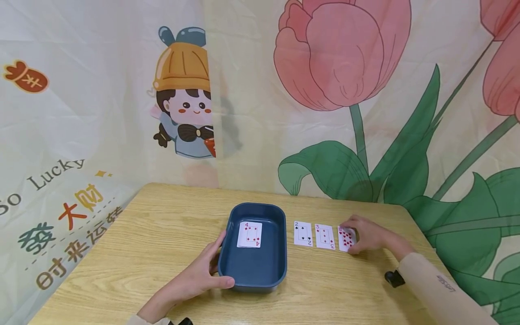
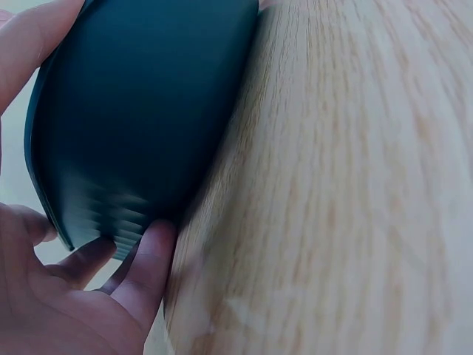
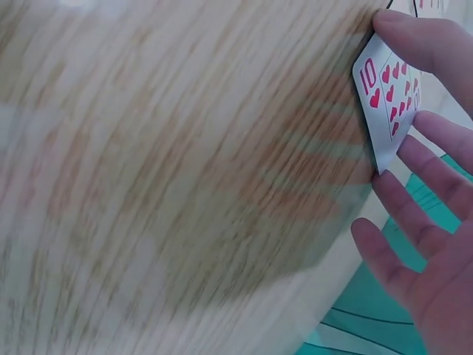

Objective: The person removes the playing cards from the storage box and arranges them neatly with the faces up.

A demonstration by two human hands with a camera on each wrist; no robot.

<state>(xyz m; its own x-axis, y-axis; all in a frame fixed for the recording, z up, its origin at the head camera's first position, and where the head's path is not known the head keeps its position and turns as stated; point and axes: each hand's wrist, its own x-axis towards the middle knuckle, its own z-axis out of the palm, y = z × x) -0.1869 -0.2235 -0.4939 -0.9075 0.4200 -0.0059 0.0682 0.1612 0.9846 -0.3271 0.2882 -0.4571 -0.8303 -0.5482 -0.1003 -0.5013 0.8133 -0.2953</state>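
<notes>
A dark blue rectangular tray (image 1: 252, 268) stands on the table. My left hand (image 1: 199, 273) grips its left side, thumb at the near left corner and fingers along the outer wall (image 2: 140, 111). Inside lies a small stack of playing cards, a four of diamonds (image 1: 249, 234) on top. To the right of the tray, a black two (image 1: 303, 234), a three of diamonds (image 1: 325, 236) and a ten of hearts (image 1: 345, 238) lie in a row, face up. My right hand (image 1: 369, 234) pinches the ten of hearts (image 3: 392, 96) between thumb and fingertips at opposite edges.
The wood-grain table (image 1: 170, 225) runs back to a printed curtain (image 1: 252, 90) with tulips and a cartoon figure. A small black object (image 1: 394, 278) shows at the right sleeve (image 1: 438, 284).
</notes>
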